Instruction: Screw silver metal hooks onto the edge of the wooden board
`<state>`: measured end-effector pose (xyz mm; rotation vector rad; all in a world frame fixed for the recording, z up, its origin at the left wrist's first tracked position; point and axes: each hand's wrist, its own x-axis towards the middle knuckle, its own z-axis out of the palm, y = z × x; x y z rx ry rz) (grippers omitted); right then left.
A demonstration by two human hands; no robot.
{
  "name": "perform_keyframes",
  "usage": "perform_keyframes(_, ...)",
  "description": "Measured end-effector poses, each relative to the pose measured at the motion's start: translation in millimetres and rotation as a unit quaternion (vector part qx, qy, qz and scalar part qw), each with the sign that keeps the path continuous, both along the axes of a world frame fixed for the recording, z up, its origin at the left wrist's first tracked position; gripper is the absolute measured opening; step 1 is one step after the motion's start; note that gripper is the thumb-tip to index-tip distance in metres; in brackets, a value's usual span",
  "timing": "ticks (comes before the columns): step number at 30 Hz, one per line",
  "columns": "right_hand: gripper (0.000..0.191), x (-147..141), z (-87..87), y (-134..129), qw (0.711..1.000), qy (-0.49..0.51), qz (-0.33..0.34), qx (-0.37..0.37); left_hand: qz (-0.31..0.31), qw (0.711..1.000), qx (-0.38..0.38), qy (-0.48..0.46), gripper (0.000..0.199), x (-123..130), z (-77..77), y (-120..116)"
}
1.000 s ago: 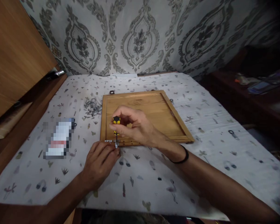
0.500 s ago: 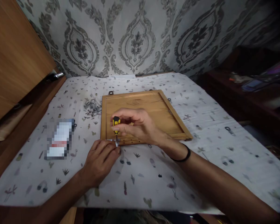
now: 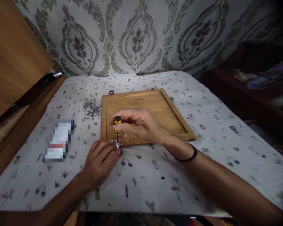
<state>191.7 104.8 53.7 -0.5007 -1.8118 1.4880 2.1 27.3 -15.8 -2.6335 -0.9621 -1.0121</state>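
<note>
A framed wooden panel [image 3: 143, 108] lies flat on the patterned cloth. My right hand [image 3: 139, 125] grips a yellow and black screwdriver [image 3: 118, 125], held upright with its shaft pointing down. The screwdriver's tip meets a small silver metal piece [image 3: 118, 145] at the panel's near edge, left of a row of small dark holes. Against that same edge, my left hand [image 3: 101, 160] has its fingers bent together beside the metal piece and appears to hold it in place. Its fingertips are partly hidden.
A pile of small metal parts [image 3: 93, 108] lies left of the panel. Farther left is a blurred-out flat object [image 3: 58, 141] on the cloth [image 3: 155, 188]. Wooden furniture [image 3: 19, 56] stands at left, a dark shelf with items [image 3: 257, 84] at right. A patterned wall rises behind.
The view has shifted slightly. Both hands stay in nearly the same place at the panel's near edge, and the screwdriver remains upright on the metal piece.
</note>
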Motion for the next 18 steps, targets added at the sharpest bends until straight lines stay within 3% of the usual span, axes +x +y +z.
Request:
perform_keyframes(3,0.032,-6,-4.5,-1,0.999,0.02,-0.03,0.001,0.002,1.0,-0.004,0.003,0.01,0,-0.8,0)
perform_keyframes(9,0.03,-13,-11.9,-5,0.984,0.034,-0.136,0.106,0.0,1.0,-0.002,0.004,0.011,0,-1.5,1)
perform_keyframes(12,0.031,-15,-13.7,-6,0.978,0.021,-0.168,0.122,0.002,1.0,0.001,0.008,0.012,0,-1.1,1)
perform_keyframes(18,0.026,-10,-11.7,-1,0.982,0.021,-0.14,0.122,0.005,1.0,-0.007,0.013,0.011,-2,-0.4,0)
